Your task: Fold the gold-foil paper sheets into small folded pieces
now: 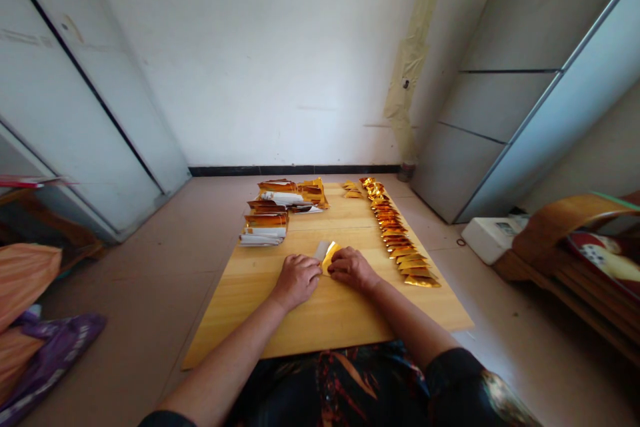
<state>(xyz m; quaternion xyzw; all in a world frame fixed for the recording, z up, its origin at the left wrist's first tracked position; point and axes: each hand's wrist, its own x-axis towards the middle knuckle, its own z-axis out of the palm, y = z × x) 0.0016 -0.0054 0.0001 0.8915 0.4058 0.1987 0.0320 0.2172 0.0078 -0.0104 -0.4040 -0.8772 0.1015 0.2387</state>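
At middle of wooden counter [320,320], gold foil sheet [331,260] and white paper piece [322,250] are gripped between both hands. Left hand [296,280] and right hand [353,269] are closed, pressed onto foil from either side, almost touching. Folded gold foil pieces [400,241] are laid in overlapping row along counter's right edge. Bundled gold-and-white paper stacks [266,223] are piled near far left corner. Small gold foil pieces [351,190] are set at far edge, just beside row's end.
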